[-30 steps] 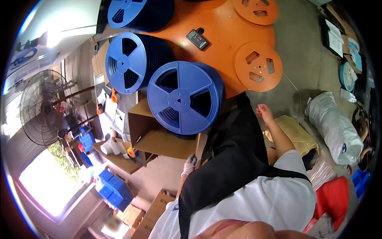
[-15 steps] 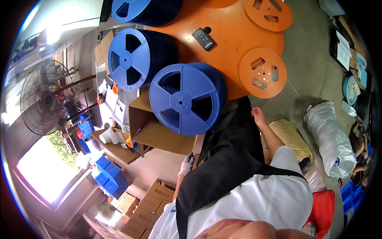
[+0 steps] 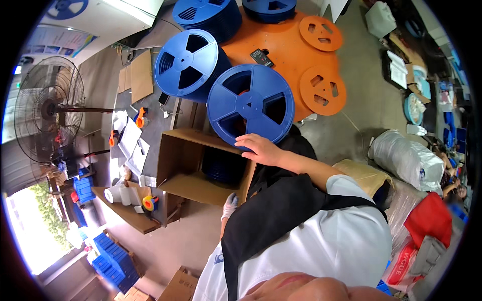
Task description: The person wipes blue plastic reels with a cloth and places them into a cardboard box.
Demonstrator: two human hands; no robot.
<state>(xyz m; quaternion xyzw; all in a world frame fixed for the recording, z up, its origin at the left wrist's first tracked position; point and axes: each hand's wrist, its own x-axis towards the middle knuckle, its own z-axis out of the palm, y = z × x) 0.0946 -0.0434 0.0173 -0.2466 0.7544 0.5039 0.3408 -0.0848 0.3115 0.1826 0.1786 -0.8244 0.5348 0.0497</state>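
Note:
A large blue plastic reel (image 3: 249,106) tops a stack at the near edge of a round orange table (image 3: 286,55). My right hand (image 3: 258,148), bare, lies over the reel's lower rim with the fingers curled on it. My left hand (image 3: 230,204), in a white glove, hangs lower down beside an open cardboard box (image 3: 176,159) and holds nothing. Dark blue reels (image 3: 221,165) lie inside that box. A second blue reel stack (image 3: 188,62) stands to the left of the first.
Two orange reels (image 3: 322,89) and a small black device (image 3: 261,57) lie on the orange table, with more blue reels (image 3: 206,12) at its far side. A standing fan (image 3: 47,108) is at the left, tape rolls (image 3: 148,202) on a low bench, blue crates (image 3: 113,261) below, filled plastic bags (image 3: 406,158) at the right.
My right hand has moved left from beside the table onto the lower rim of the nearest blue reel. The view has shifted, showing the open box more fully.

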